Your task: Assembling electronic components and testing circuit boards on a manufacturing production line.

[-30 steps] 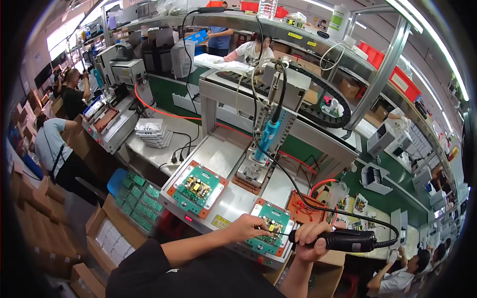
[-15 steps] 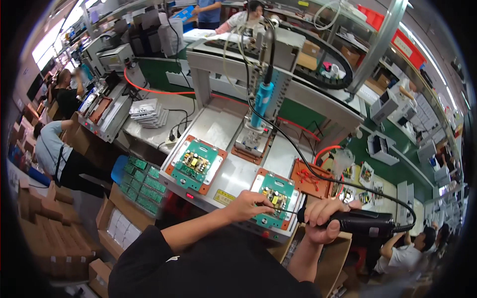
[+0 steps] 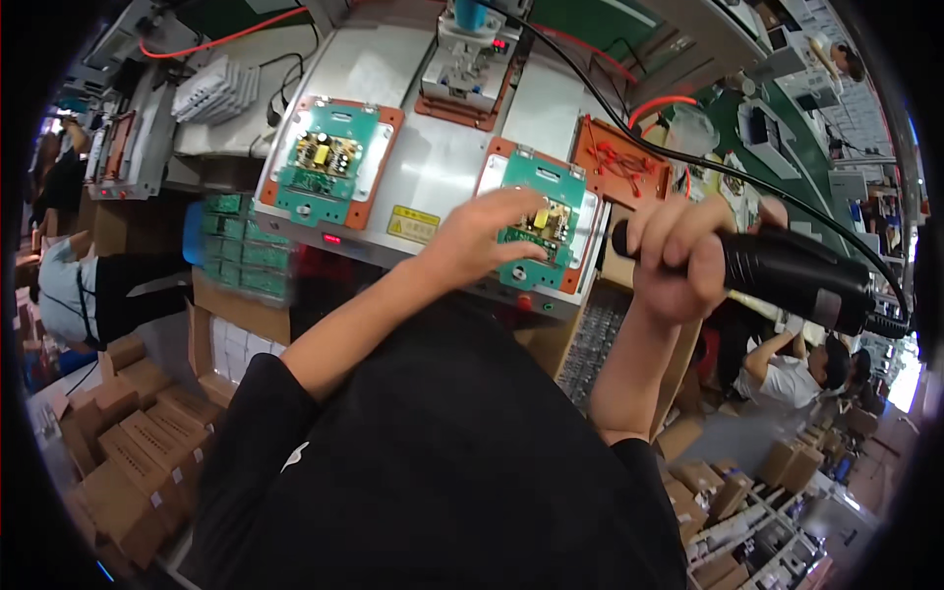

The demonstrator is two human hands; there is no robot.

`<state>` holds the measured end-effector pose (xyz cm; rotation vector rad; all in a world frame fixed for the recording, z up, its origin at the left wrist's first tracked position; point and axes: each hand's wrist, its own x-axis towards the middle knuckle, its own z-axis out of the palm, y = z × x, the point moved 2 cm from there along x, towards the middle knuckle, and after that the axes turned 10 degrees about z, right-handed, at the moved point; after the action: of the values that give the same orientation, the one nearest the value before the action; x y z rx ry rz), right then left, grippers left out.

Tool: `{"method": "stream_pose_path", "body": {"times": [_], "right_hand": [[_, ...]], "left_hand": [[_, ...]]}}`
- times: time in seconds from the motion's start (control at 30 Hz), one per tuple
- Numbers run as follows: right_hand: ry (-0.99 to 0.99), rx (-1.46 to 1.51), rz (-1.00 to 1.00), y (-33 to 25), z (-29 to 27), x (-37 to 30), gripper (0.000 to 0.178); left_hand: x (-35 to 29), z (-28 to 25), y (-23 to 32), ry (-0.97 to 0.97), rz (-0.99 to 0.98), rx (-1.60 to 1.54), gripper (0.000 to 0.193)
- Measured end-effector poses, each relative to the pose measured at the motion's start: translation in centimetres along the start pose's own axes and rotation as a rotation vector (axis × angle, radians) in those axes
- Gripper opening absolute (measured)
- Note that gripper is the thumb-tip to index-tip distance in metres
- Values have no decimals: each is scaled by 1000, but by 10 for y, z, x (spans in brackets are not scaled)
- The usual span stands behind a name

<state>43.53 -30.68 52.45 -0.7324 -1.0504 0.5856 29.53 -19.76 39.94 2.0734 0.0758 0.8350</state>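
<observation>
My right hand (image 3: 688, 251) is wrapped round a black electric screwdriver (image 3: 801, 278), held to the right of the near fixture with its cable running off behind. No thin bit can be made out at its front end. My left hand (image 3: 482, 236) reaches over the left side of a teal and orange fixture (image 3: 546, 169), thumb and fingers apart. Between them shows a circuit board (image 3: 557, 222) with a yellow component; whether the fingertips touch it, I cannot tell. A second fixture (image 3: 339, 116) to the left carries a similar board (image 3: 323, 155).
Behind the fixtures stands a metal press block (image 3: 467, 64) with a blue cylinder above. An orange tray (image 3: 619, 162) with red leads lies at the right. Green boards (image 3: 246, 246) are stacked at the left, near an open carton (image 3: 236, 305). A black cable (image 3: 678, 152) crosses overhead.
My left hand has left its pinch at the screwdriver's thin shaft and spread over the board. My right hand has drawn the screwdriver away to the right. The view has tilted downward.
</observation>
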Motion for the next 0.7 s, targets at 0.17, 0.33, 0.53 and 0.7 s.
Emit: {"method": "stream_pose_path", "body": {"times": [0.17,0.33,0.53,0.7], "right_hand": [[153,-190,22,25,-23,1,57],[212,-293,89,53,-16,-6,54],[225,-293,168,74,-12,-3,51],[221,-276,194,80,-13,-4,50]], "left_hand": [[-22,19,-31,-15,-1,246,42],[-40,29,-22,-136,110,301,41],[-47,31,-20,-92,114,308,41],[-47,26,-14,-84,103,306,38]]}}
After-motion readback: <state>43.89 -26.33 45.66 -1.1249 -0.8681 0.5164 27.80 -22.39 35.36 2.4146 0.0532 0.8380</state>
